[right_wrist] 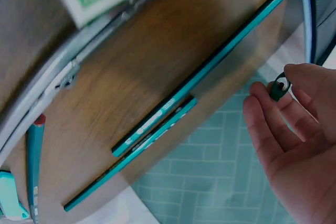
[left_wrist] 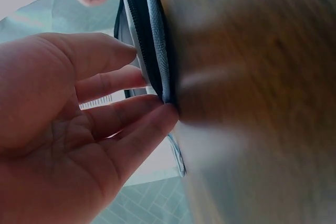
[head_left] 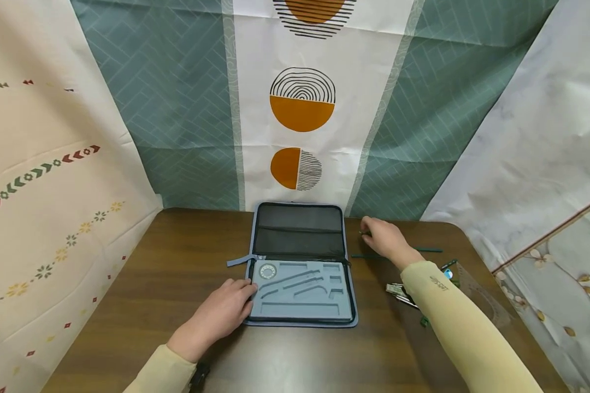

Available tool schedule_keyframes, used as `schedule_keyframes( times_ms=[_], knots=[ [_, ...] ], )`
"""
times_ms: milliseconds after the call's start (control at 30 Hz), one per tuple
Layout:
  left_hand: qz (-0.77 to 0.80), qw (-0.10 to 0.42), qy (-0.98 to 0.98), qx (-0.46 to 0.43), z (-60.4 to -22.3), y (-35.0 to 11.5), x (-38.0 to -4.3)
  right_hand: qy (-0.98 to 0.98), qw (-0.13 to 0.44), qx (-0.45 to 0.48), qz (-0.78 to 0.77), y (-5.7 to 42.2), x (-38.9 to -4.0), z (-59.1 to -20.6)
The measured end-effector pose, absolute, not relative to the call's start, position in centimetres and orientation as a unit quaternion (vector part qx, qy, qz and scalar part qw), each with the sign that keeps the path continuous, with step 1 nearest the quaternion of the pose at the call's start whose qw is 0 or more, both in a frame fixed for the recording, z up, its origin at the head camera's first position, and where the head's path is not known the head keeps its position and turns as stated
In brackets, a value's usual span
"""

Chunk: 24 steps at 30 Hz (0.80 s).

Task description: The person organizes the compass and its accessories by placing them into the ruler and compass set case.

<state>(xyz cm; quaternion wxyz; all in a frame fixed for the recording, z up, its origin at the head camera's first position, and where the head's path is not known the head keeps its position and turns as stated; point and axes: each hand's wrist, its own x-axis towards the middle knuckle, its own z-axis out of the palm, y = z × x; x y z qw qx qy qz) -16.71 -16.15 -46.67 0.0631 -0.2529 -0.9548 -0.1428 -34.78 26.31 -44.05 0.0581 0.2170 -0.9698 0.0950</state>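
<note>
A blue zip case (head_left: 355, 305) lies unfolded on the table, with a pale blue moulded tray (head_left: 295, 300) in its near half. My left hand (head_left: 221, 308) rests at the case's left edge. In the left wrist view, its nearly straight fingers (left_wrist: 139, 124) and thumb touch the zipped rim (left_wrist: 157, 35). To the right of the case's lid, my right hand (head_left: 385, 237) pinches a small dark green piece with a ring (right_wrist: 278, 88) between thumb and fingers. What kind of piece it is I cannot tell. Two green pencils (right_wrist: 210, 66) lie on the table near that hand.
A round dial-like disc (head_left: 267, 271) sits in the tray's upper left; the other tray recesses hold nothing. Under my right forearm are metal drawing tools (head_left: 405, 297), a small green-and-white box (head_left: 394, 289), a small green item (head_left: 425, 322) and a clear set square (head_left: 482, 295). Patterned cloths hang around the table.
</note>
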Motion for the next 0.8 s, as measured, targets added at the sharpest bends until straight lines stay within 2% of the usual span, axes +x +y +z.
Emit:
schedule_keyframes(
  times_ms=[800],
  knots=[
    [-0.143, 0.066, -0.956, -0.246, -46.6, -15.8, -17.0, -0.948, 0.086, 0.271, 0.145, 24.5, -30.2, -43.3]
  ],
)
